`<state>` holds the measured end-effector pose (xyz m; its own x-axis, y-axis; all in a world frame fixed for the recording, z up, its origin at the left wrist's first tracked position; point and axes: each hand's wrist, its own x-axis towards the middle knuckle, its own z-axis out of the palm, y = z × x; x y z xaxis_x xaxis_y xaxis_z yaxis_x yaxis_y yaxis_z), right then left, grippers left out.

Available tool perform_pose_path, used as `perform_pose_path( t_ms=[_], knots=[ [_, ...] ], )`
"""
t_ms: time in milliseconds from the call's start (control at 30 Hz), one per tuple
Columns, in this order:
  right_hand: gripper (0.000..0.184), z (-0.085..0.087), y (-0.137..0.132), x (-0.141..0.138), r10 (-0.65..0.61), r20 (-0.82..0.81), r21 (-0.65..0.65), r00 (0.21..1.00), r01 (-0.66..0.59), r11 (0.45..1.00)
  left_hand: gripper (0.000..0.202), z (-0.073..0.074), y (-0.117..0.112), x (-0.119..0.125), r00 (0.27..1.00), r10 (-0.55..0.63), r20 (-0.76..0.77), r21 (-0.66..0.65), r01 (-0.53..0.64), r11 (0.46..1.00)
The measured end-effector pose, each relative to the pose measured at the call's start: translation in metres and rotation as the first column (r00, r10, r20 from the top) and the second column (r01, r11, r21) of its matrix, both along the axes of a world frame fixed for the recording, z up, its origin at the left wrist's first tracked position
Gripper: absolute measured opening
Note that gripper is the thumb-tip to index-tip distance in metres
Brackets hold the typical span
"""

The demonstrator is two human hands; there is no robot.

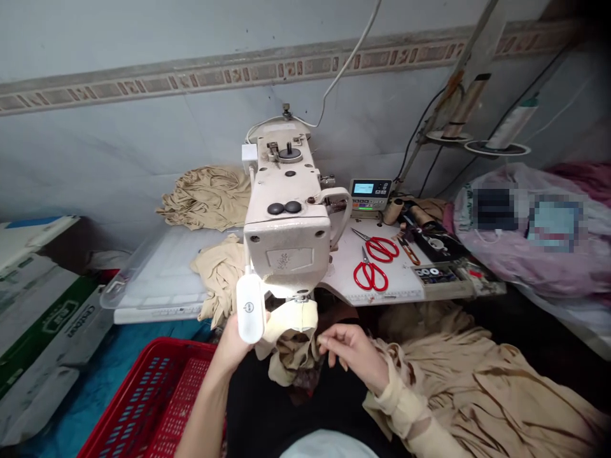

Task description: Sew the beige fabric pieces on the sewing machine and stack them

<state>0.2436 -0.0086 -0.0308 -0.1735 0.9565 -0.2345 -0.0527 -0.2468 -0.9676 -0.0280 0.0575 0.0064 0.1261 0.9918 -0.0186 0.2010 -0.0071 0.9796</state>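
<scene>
Right of your sewing machine lie two pairs of scissors; left of it, bunched cloth; before it, leftward, a plastic basket.

Illumination is bright and fairly even across the wall, with strong glare on the cream fabric beneath the sewing machine head. Wide-angle distortion bends the frame edges, the corners fall dark, and mosaic blur covers patches of the plastic bag.

Patches on the pink bag are blurred, the tray holds items too small to tell, and the red basket is cut off below.
</scene>
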Motion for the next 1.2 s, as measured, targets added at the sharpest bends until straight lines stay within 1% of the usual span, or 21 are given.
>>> perform_pose_path(
  t_ms=[67,200,267,300,367,433,467,500,567,600,633,667,733,800,833,867,900,967,1067,1133,1200],
  knots=[
    [0.035,0.003,-0.006,-0.013,0.063,0.014,-0.015,0.998,-0.063,0.998,0.031,0.001,0.002,-0.003,1.0,-0.007,0.022,-0.048,0.008,0.999],
    [0.028,0.014,-0.009,-0.034,0.04,0.086,0.078,0.995,-0.046,0.996,0.036,-0.004,-0.002,0.006,0.997,0.053,0.048,-0.099,-0.048,0.994],
    [0.036,0.024,-0.011,-0.04,0.035,0.072,0.123,0.997,-0.044,0.991,0.04,-0.009,-0.01,0.01,0.998,0.047,0.053,-0.144,-0.039,0.989],
    [0.043,0.03,-0.012,-0.041,0.045,0.03,0.137,0.999,-0.049,0.989,0.041,-0.011,-0.015,0.01,0.998,0.001,0.058,-0.175,0.009,0.985],
    [0.041,0.04,-0.014,-0.04,0.073,-0.075,0.162,0.994,-0.061,0.985,0.041,-0.013,-0.025,0.008,0.977,-0.194,0.086,-0.236,0.209,0.949],
    [0.038,0.046,-0.017,-0.035,0.134,-0.136,0.162,0.982,-0.111,0.981,0.039,-0.009,-0.032,0.004,0.891,-0.436,0.127,-0.26,0.454,0.852],
    [0.04,0.047,-0.018,-0.032,0.191,-0.138,0.134,0.972,-0.172,0.976,0.037,-0.005,-0.035,0.004,0.845,-0.517,0.137,-0.251,0.535,0.807],
    [0.043,0.046,-0.018,-0.028,0.269,-0.113,0.091,0.956,-0.26,0.961,0.034,-0.001,-0.037,0.004,0.825,-0.55,0.127,-0.225,0.564,0.794],
    [0.045,0.044,-0.017,-0.023,0.442,0.008,0.017,0.897,-0.442,0.897,0.03,0.008,-0.038,0.011,0.856,-0.514,0.05,-0.138,0.515,0.846],
    [0.046,0.042,-0.016,-0.021,0.502,0.1,0.004,0.859,-0.504,0.863,0.027,0.012,-0.038,0.016,0.873,-0.489,-0.001,-0.09,0.487,0.869],
    [0.047,0.041,-0.015,-0.02,0.532,0.203,0.011,0.822,-0.545,0.838,0.026,0.014,-0.038,0.023,0.871,-0.488,-0.056,-0.05,0.485,0.873],
    [0.049,0.04,-0.013,-0.02,0.54,0.3,0.029,0.786,-0.574,0.819,0.027,0.015,-0.039,0.03,0.846,-0.523,-0.107,-0.031,0.523,0.852],
    [0.053,0.039,-0.01,-0.019,0.538,0.425,0.057,0.728,-0.615,0.787,0.034,0.014,-0.04,0.041,0.731,-0.661,-0.172,-0.064,0.661,0.748],
    [0.056,0.039,-0.008,-0.016,0.551,0.485,0.032,0.679,-0.644,0.765,0.036,0.009,-0.042,0.045,0.631,-0.757,-0.168,-0.133,0.746,0.652],
    [0.055,0.038,-0.007,-0.013,0.553,0.498,0.018,0.668,-0.645,0.764,0.037,0.006,-0.043,0.045,0.615,-0.776,-0.141,-0.16,0.759,0.631],
    [0.05,0.037,-0.007,-0.01,0.549,0.492,0.004,0.676,-0.633,0.774,0.037,0.004,-0.044,0.043,0.621,-0.777,-0.104,-0.18,0.757,0.629],
    [0.042,0.035,-0.007,-0.006,0.541,0.462,-0.008,0.703,-0.607,0.795,0.037,0.003,-0.044,0.04,0.649,-0.758,-0.065,-0.189,0.738,0.648],
    [0.035,0.032,-0.008,0.001,0.497,0.331,-0.033,0.802,-0.516,0.856,0.038,0.001,-0.046,0.034,0.736,-0.677,-0.01,-0.199,0.661,0.723],
    [0.044,0.027,-0.009,0.005,0.326,0.117,-0.06,0.938,-0.32,0.945,0.041,-0.003,-0.049,0.031,0.865,-0.5,0.036,-0.208,0.496,0.843],
    [0.045,0.027,-0.008,0.002,0.204,0.084,-0.023,0.975,-0.203,0.979,0.039,-0.008,-0.052,0.034,0.925,-0.366,0.097,-0.198,0.378,0.904],
    [0.044,0.031,-0.006,-0.003,0.117,0.098,0.036,0.988,-0.121,0.992,0.034,-0.011,-0.055,0.037,0.955,-0.247,0.163,-0.167,0.274,0.947]
  ],
)
